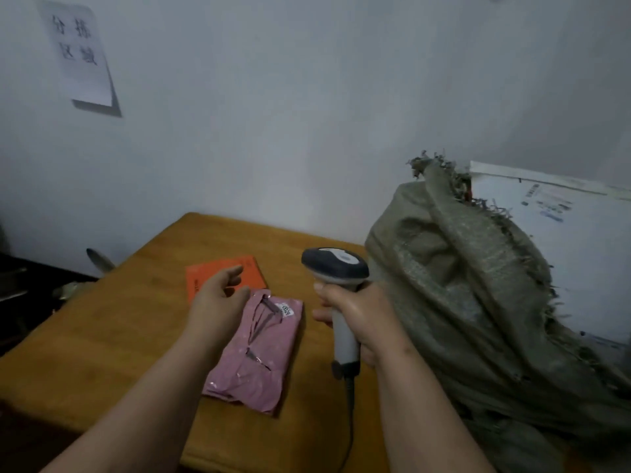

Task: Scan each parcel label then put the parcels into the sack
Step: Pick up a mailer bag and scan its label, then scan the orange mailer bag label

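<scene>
A pink plastic parcel (259, 349) lies on the wooden table (129, 322), a small white label near its far end. Behind it lies a flat orange parcel (205, 273). My left hand (222, 291) hovers over both with relaxed, slightly curled fingers and holds nothing. My right hand (355, 315) grips the handle of a grey and white barcode scanner (336, 268), whose head points left over the table; its cable hangs toward the front edge. A grey-green woven sack (478, 302) slumps at the table's right side, its frayed mouth up.
A white box with a printed label (563, 233) stands behind the sack at the right. A paper sign (80, 52) hangs on the wall at upper left. Dark objects sit left of the table.
</scene>
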The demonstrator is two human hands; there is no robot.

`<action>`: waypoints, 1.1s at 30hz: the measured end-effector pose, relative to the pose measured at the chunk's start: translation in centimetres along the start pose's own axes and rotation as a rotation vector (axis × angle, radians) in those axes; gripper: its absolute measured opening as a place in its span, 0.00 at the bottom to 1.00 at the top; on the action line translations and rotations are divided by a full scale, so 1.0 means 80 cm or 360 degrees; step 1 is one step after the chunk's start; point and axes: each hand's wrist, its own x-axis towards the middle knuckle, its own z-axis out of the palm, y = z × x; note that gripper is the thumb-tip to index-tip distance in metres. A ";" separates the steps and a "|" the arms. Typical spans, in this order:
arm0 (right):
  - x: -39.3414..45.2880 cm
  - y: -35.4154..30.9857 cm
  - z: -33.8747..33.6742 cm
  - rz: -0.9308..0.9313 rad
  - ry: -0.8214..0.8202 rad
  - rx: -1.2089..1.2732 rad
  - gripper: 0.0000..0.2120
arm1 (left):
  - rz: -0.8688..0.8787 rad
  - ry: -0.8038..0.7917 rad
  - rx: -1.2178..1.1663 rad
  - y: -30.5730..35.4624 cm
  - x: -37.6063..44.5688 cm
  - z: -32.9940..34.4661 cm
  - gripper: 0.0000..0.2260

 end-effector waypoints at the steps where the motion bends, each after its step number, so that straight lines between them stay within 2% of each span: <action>1: 0.008 0.010 0.013 0.0042 0.0015 -0.0009 0.04 | -0.0042 0.0004 0.0013 -0.014 0.006 -0.010 0.19; 5: 0.042 0.042 0.058 0.0188 -0.0059 -0.0069 0.09 | -0.0212 0.0044 0.0032 -0.064 0.035 -0.039 0.19; 9: 0.094 0.075 0.096 0.0315 -0.0095 -0.0105 0.08 | -0.0380 0.0061 0.0089 -0.111 0.074 -0.056 0.18; 13: 0.157 0.100 0.138 0.0440 -0.0143 -0.0074 0.11 | -0.0534 0.0033 0.0210 -0.151 0.112 -0.063 0.19; 20: 0.232 0.142 0.209 0.0570 -0.0184 -0.0086 0.03 | -0.0632 -0.0089 0.0551 -0.207 0.184 -0.076 0.22; 26: 0.276 0.148 0.262 0.0635 -0.0228 -0.0123 0.04 | -0.0509 -0.0279 0.0917 -0.256 0.264 -0.086 0.25; 33: 0.316 0.157 0.309 0.0746 0.0003 -0.0076 0.04 | -0.0121 -0.0714 0.1412 -0.314 0.348 -0.070 0.37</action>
